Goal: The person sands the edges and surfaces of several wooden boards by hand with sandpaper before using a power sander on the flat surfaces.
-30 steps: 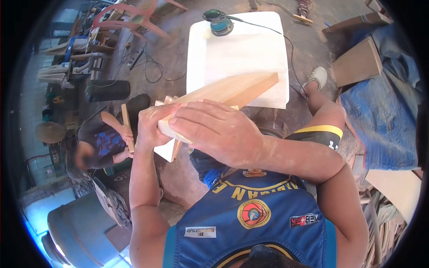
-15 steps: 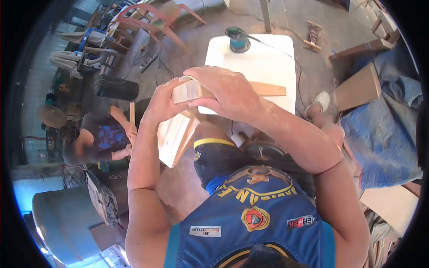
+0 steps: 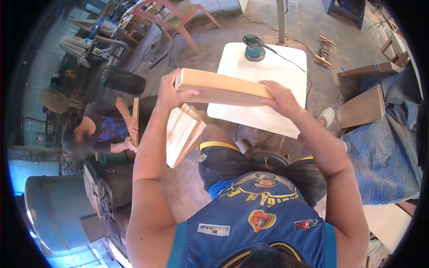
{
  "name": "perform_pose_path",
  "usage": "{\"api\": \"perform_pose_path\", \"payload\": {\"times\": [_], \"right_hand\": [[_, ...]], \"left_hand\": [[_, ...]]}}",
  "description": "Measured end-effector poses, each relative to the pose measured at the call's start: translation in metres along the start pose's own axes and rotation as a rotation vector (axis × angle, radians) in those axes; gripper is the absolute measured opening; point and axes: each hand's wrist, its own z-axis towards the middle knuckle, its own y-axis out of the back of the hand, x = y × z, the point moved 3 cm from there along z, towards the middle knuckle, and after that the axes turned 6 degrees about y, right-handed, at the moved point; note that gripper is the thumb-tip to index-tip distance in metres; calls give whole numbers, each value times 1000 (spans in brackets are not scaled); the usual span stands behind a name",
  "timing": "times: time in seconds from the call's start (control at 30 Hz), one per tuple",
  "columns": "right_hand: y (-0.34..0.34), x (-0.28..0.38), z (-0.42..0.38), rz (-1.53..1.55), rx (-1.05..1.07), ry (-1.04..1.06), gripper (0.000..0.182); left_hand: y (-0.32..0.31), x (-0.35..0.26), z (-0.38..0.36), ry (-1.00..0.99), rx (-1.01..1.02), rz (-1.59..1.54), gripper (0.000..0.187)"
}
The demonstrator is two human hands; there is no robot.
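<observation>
In front of the person's chest, raised above the lap, a pale wooden board [image 3: 222,88] lies nearly level, its long axis running left to right with the right end slightly lower and nearer. The left hand [image 3: 172,91] is closed around the board's left end, thumb over the near face. The right hand [image 3: 279,96] grips the right end, fingers laid over the top edge. Just below the left end, a second board piece [image 3: 183,134] leans against the person's knee. Farther off stands a white table [image 3: 277,85] with a teal sander [image 3: 254,47] at its far edge. At left, another person [image 3: 100,131] holds a wood strip [image 3: 135,120] upright.
</observation>
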Motion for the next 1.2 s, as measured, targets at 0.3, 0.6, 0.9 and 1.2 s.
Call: {"api": "perform_pose_path", "payload": {"times": [0.3,0.6,0.9,1.2], "right_hand": [[13,120,86,68,-249,185,62],[-2,13,0,-31,-46,10,65],[6,121,95,73,-176,170,57],[-16,34,2,-80,-53,87,56]], "left_hand": [[-7,-30,25,-81,111,152,51],[5,-11,14,26,129,96,59],[1,-18,21,25,146,190,59],[17,15,-7,109,176,61,52]]}}
